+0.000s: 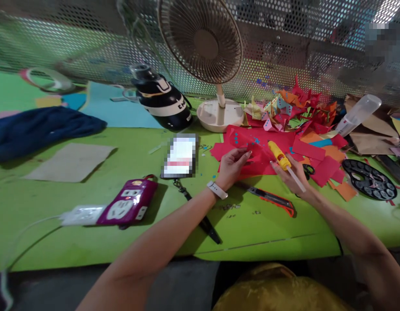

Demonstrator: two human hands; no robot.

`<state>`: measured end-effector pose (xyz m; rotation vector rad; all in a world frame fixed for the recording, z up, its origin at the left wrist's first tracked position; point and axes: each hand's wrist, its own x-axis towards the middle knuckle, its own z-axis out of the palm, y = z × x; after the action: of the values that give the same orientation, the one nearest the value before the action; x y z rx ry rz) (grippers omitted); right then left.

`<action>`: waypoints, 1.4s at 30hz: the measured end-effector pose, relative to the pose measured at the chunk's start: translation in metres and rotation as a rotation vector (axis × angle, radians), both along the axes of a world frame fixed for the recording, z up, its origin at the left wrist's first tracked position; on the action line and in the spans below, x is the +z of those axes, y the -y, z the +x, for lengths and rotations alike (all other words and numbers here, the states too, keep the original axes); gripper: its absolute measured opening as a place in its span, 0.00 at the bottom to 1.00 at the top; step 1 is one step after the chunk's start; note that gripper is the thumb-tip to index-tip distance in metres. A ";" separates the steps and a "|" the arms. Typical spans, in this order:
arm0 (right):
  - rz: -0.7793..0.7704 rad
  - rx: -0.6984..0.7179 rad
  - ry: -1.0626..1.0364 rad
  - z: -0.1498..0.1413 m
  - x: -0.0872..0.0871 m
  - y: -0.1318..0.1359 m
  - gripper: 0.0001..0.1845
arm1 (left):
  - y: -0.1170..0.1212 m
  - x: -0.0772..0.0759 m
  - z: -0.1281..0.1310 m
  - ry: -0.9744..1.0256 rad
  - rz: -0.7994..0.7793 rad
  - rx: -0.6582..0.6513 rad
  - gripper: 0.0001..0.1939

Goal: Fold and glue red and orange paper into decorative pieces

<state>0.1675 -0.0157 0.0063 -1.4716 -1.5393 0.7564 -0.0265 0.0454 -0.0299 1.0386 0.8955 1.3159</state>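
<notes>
Orange trims the utility knife [274, 200] lying near on the green surface [271, 242]; I cannot tell whether its blade is retracted, so wrists should stay clear. Beyond it, the right hand [299, 172] grips a yellow glue gun [279, 156], the translucent glue stick [296, 179] jutting from its rear, the front end aimed far and left. To the left, the left hand [232, 168] has thumb and fingertips drawn together over red paper [243, 137]; whether they pinch a piece, I cannot tell. For a neat bead, steady the paper, keep fingertips off the nozzle's line and squeeze lightly. Farther right, folded paper pieces [308, 103] heap up.
</notes>
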 end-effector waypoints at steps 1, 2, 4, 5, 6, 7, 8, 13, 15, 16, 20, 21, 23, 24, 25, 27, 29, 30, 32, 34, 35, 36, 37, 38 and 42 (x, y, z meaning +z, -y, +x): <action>0.032 -0.024 0.065 0.007 0.006 -0.001 0.18 | 0.000 0.000 0.000 0.007 -0.007 0.007 0.24; 0.062 -0.045 0.141 0.015 0.012 -0.001 0.18 | -0.001 0.000 0.001 0.012 -0.014 0.013 0.25; 0.096 -0.064 0.260 0.036 0.020 0.002 0.17 | -0.002 0.000 0.001 0.021 -0.024 0.022 0.24; 0.137 -0.071 0.401 0.049 0.022 0.006 0.16 | -0.002 -0.001 0.001 0.028 -0.029 0.026 0.24; 0.165 -0.085 0.539 0.063 0.023 0.011 0.15 | -0.003 -0.001 0.001 0.038 -0.034 0.032 0.24; 0.174 -0.099 0.659 0.079 0.022 0.018 0.15 | -0.003 -0.001 0.001 0.049 -0.040 0.036 0.23; 0.165 -0.123 0.766 0.096 0.020 0.027 0.15 | -0.004 -0.002 0.001 0.058 -0.047 0.038 0.23; -0.055 -0.393 1.066 0.179 0.011 0.082 0.19 | -0.006 -0.002 0.000 0.088 -0.074 0.024 0.20; -0.124 -0.514 1.100 0.205 0.009 0.101 0.19 | -0.007 -0.002 -0.001 0.098 -0.076 0.031 0.19; -0.150 -0.551 1.102 0.216 0.007 0.108 0.20 | -0.007 -0.003 -0.001 0.103 -0.076 0.034 0.19; -0.203 -0.604 1.076 0.247 0.002 0.126 0.23 | -0.008 -0.004 -0.002 0.134 -0.083 0.052 0.18; -0.206 -0.581 1.076 0.254 0.001 0.129 0.23 | -0.009 -0.005 -0.002 0.138 -0.085 0.061 0.19; -0.210 -0.497 1.082 0.264 0.004 0.133 0.21 | -0.010 -0.006 -0.003 0.135 -0.085 0.074 0.19; -0.216 -0.451 1.084 0.267 0.007 0.135 0.19 | -0.010 -0.006 -0.003 0.131 -0.083 0.078 0.19; -0.218 -0.410 1.084 0.269 0.012 0.137 0.18 | -0.011 -0.007 -0.003 0.128 -0.080 0.078 0.19; -0.188 -0.372 1.084 0.262 0.025 0.138 0.15 | -0.012 -0.009 -0.004 0.123 -0.075 0.075 0.19; -0.083 -0.427 1.067 0.238 0.037 0.133 0.15 | -0.014 -0.010 -0.005 0.124 -0.077 0.077 0.18; -0.051 -0.427 1.033 0.221 0.042 0.128 0.14 | -0.015 -0.011 -0.006 0.127 -0.079 0.080 0.17; -0.021 -0.325 0.901 0.177 0.044 0.112 0.10 | -0.016 -0.013 -0.006 0.135 -0.081 0.091 0.17; -0.080 -0.107 0.775 0.130 0.038 0.092 0.10 | -0.017 -0.014 -0.007 0.149 -0.081 0.098 0.16; -0.105 -0.041 0.745 0.109 0.033 0.081 0.11 | -0.017 -0.014 -0.007 0.159 -0.082 0.099 0.17; -0.146 0.025 0.740 0.090 0.028 0.072 0.12 | -0.016 -0.013 -0.007 0.171 -0.084 0.099 0.17; -0.169 0.057 0.754 0.075 0.022 0.063 0.13 | -0.016 -0.013 -0.007 0.183 -0.089 0.098 0.17; -0.190 0.088 0.763 0.063 0.017 0.057 0.15 | -0.016 -0.013 -0.007 0.193 -0.095 0.097 0.18; -0.127 0.194 0.651 0.046 0.003 0.042 0.19 | -0.017 -0.013 -0.008 0.202 -0.104 0.095 0.18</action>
<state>0.2133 -0.0579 0.0092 -1.7875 -2.1758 0.5083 -0.0346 0.0620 -0.0432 0.7754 0.8578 1.4104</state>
